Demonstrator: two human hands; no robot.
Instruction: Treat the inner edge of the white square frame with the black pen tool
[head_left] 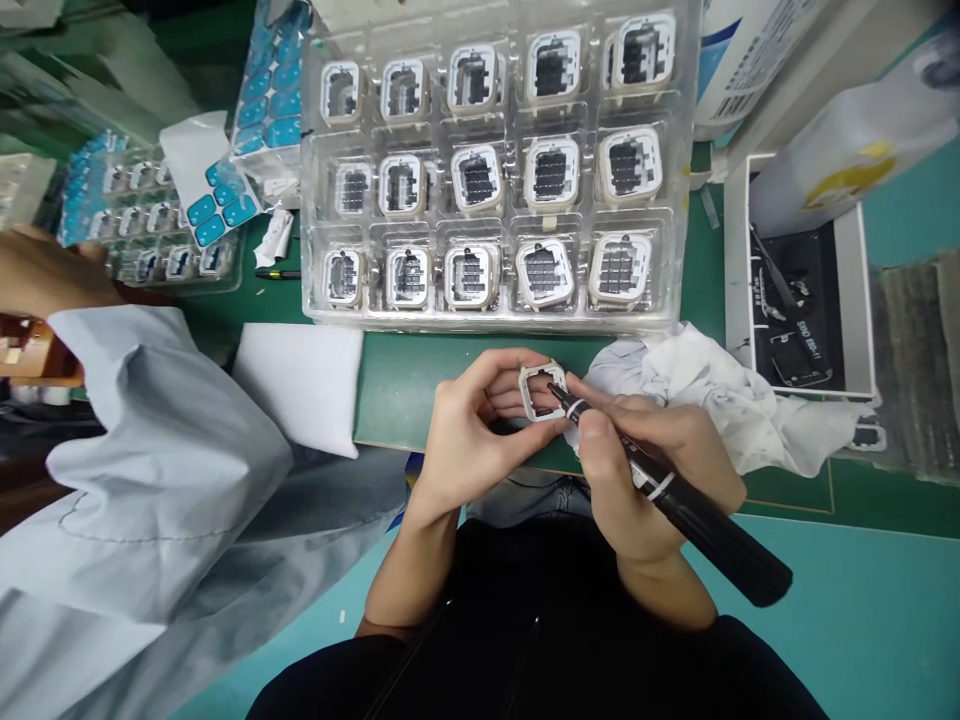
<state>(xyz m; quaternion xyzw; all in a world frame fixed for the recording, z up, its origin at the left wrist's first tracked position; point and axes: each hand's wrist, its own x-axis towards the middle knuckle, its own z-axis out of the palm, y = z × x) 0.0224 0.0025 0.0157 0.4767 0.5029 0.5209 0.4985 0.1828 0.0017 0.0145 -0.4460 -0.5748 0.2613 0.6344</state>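
My left hand (469,425) pinches a small white square frame part (541,388) just above the near edge of the green mat (397,385). My right hand (649,470) grips a black marker pen (675,495) like a pencil, with its tip touching the inside of the frame. Both hands meet at the centre of the view, over my lap. Right behind them stands a clear plastic tray (495,165) with rows of the same white frames, each with a dark grid insert.
A crumpled white cloth (720,395) lies just right of my hands. A white pad (304,385) sits to the left. A co-worker's light blue sleeve (157,460) fills the left side. Another tray with blue-film parts (150,225) is far left; a white box (795,290) is at right.
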